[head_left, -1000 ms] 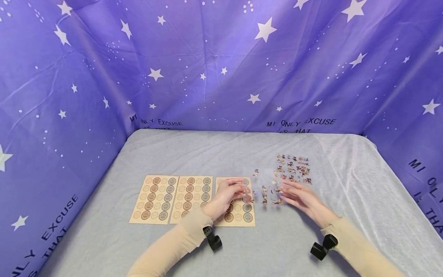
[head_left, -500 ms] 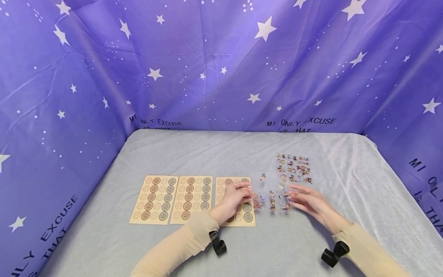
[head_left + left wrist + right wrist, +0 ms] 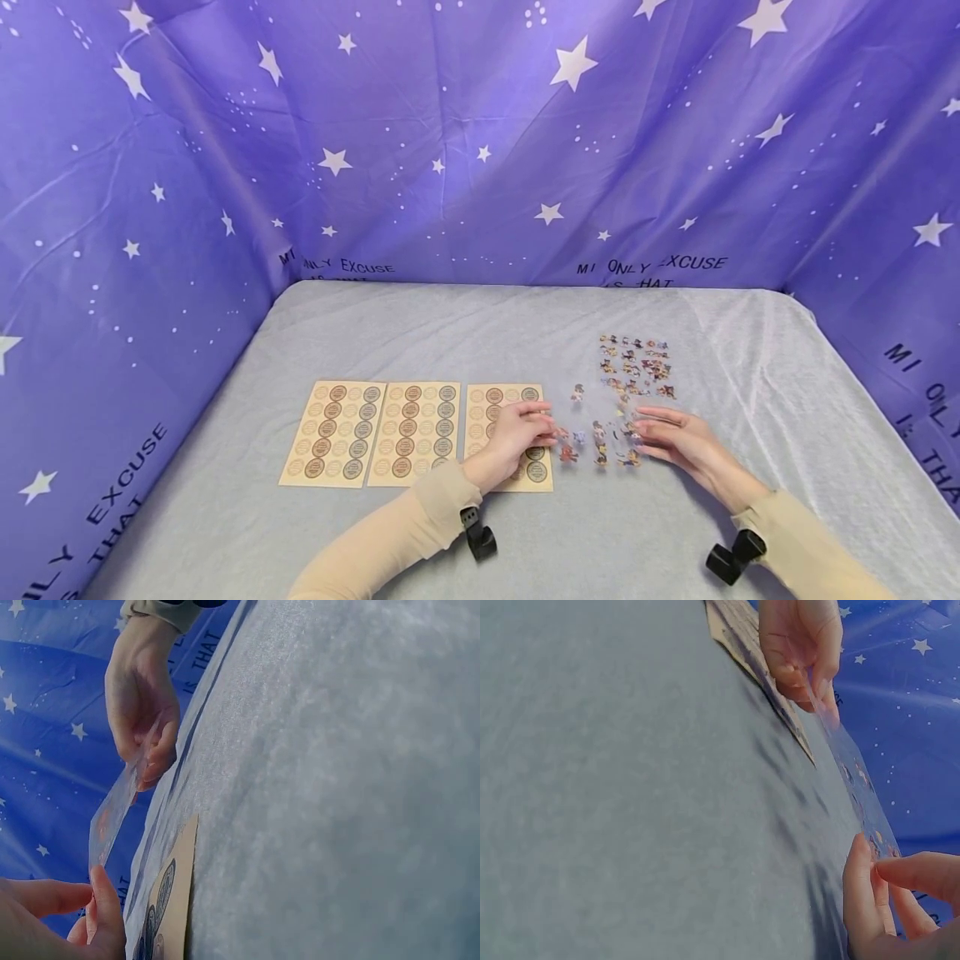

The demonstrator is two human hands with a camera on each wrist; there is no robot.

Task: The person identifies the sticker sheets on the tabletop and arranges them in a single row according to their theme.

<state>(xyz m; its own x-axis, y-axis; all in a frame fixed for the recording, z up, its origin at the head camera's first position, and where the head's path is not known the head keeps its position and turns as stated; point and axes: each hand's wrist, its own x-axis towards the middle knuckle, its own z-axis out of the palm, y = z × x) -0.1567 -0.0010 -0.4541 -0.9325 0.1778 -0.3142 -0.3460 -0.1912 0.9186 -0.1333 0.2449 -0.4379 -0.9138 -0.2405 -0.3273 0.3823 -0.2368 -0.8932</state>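
Observation:
Both hands hold a clear sticker sheet (image 3: 600,433) printed with small colourful figures, one hand at each side edge. My left hand (image 3: 517,437) pinches its left edge between thumb and fingers, above the rightmost tan sticker sheet (image 3: 477,417). The right edge is pinched by my right hand (image 3: 686,442). In the left wrist view the clear sheet (image 3: 116,814) is raised off the table and tilted. The right wrist view shows the same clear sheet (image 3: 859,787) stretched between the two hands, its shadow falling on the cloth.
Two more tan sheets of round stickers lie to the left, a middle one (image 3: 415,429) and a far-left one (image 3: 332,429). Another clear figure sheet (image 3: 633,362) lies behind the held one. Grey cloth (image 3: 450,333) covers the table; a purple starry curtain (image 3: 420,108) surrounds it.
Both hands have moved right and slightly nearer the person, carrying the clear sticker sheet away from over the rightmost tan sheet. The sheets on the table have stayed put.

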